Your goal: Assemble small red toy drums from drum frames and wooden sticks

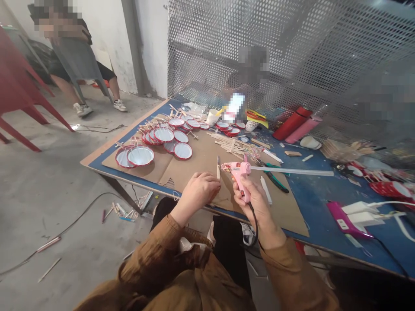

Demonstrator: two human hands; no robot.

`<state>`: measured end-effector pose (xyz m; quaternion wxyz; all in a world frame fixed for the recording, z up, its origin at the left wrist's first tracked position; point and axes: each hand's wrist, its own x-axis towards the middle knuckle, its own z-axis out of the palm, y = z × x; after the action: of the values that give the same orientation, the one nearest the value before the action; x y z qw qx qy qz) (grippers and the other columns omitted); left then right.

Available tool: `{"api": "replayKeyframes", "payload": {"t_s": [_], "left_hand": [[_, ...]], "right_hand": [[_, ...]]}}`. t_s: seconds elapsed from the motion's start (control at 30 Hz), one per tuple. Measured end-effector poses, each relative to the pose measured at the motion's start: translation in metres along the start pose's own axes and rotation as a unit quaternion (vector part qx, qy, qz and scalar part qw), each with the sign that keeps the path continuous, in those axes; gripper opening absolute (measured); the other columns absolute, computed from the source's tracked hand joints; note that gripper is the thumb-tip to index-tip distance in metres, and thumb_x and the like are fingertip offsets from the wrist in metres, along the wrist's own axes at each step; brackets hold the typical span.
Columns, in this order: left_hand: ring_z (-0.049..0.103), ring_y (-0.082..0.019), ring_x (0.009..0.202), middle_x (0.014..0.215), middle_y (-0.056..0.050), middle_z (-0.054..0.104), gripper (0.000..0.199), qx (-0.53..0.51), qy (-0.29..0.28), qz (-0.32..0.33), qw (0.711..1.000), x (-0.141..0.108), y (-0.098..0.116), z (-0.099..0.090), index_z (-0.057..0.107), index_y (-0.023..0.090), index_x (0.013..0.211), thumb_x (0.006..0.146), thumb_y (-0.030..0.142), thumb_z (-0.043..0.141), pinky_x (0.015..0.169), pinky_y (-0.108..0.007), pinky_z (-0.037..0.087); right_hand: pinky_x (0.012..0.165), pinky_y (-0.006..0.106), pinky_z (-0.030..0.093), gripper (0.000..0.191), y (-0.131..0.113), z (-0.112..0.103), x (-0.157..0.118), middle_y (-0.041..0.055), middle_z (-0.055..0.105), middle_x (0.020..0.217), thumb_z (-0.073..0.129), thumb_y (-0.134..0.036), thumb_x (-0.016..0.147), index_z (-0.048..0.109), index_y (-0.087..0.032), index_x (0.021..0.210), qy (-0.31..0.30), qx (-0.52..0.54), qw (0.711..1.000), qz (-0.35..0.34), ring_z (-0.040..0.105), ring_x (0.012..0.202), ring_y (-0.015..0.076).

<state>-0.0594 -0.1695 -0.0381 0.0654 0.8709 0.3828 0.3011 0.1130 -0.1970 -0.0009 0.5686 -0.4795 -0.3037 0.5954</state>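
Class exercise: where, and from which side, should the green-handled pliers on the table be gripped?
Grip the green handles from the right, where they splay apart; the narrow head points left, towards the pink glue gun, so it offers less to hold.

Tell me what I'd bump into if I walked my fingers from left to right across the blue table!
Red-rimmed discs → the person's left hand → pink hot glue gun → green-handled pliers → magenta power strip → white plug adapters
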Motion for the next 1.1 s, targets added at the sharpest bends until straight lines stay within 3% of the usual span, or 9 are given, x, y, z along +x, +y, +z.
{"api": "replayKeyframes", "payload": {"t_s": [0.3,0.77,1.1], "left_hand": [[0.058,-0.014,0.1,0.101,-0.001,0.07,0.016,-0.017,0.017,0.012,1.0,0.0,-0.002,0.003,0.067,0.024,0.092,0.09,0.027,0.051,0.086,-0.031,0.037],[0.058,-0.015,0.1,0.099,-0.003,0.07,0.017,-0.022,0.019,0.012,0.999,0.0,-0.001,0.002,0.067,0.022,0.088,0.089,0.025,0.051,0.088,-0.031,0.038],[0.058,-0.016,0.101,0.099,-0.004,0.07,0.017,-0.02,0.002,0.004,1.0,0.0,0.0,-0.002,0.068,0.023,0.088,0.089,0.025,0.051,0.086,-0.031,0.038]], "right_hand": [[0.027,0.011,0.03,0.031,0.003,-0.003,-0.023,-0.0001,0.061,0.059,0.078,-0.037,0.065,0.065,-0.013,0.078,0.001,-0.001,1.0,0.006,0.046,0.037,0.0034],[0.027,0.012,0.028,0.031,0.006,-0.006,-0.037,-0.0001,0.06,0.06,0.078,-0.039,0.065,0.066,-0.013,0.079,0.005,-0.018,1.0,0.009,0.045,0.038,0.0032],[0.027,0.012,0.029,0.031,0.006,-0.006,-0.026,-0.0003,0.061,0.06,0.077,-0.038,0.066,0.065,-0.014,0.081,0.009,-0.016,1.0,0.001,0.046,0.038,0.0037]]}}
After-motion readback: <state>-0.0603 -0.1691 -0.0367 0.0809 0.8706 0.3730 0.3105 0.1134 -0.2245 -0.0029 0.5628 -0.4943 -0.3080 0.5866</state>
